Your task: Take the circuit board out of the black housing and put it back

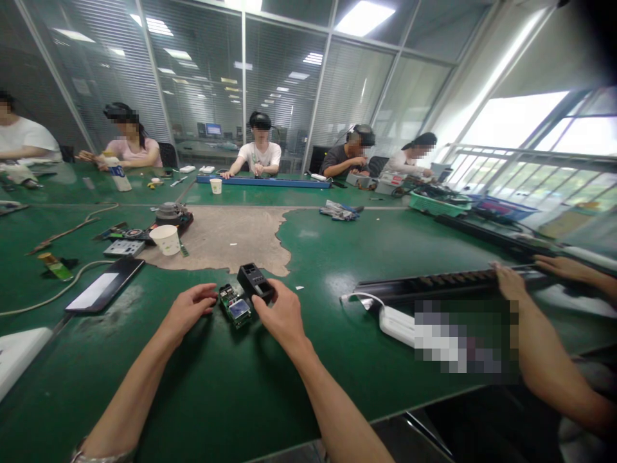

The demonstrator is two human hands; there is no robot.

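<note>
Right hand (282,308) is gripping the black housing (254,281), thumb on the near side, fingers mostly hidden behind it. Left hand (190,312) is hovering partly open, fingers loosely curled, tips pointing at the left edge of the circuit board (236,308); can't tell if they are touching it. Board is sitting between the two hands, small screen facing up, housing tilting just beside its upper right.

Clutter is crowding the left side: dark phone (105,286) is lying beyond the left forearm, pale cable (80,276) is curving past it, small green bottle (56,267) is lying near the cable. White power strip (22,354) is filling the near left edge.

Straight ahead, bare patch (226,238) is showing in the green table (332,379). Paper cup (166,239) is standing at its left, partly blocking the dismantled device (171,218) behind. Gloves (340,210) are lying further off, green basket (439,202) is sitting far right.

Right side is being taken up by the long black part (429,283), with a neighbour's hand (511,283) reaching onto it. White adapter (398,325) is lying in front, partly pixelated. Other people are sitting across the table.
</note>
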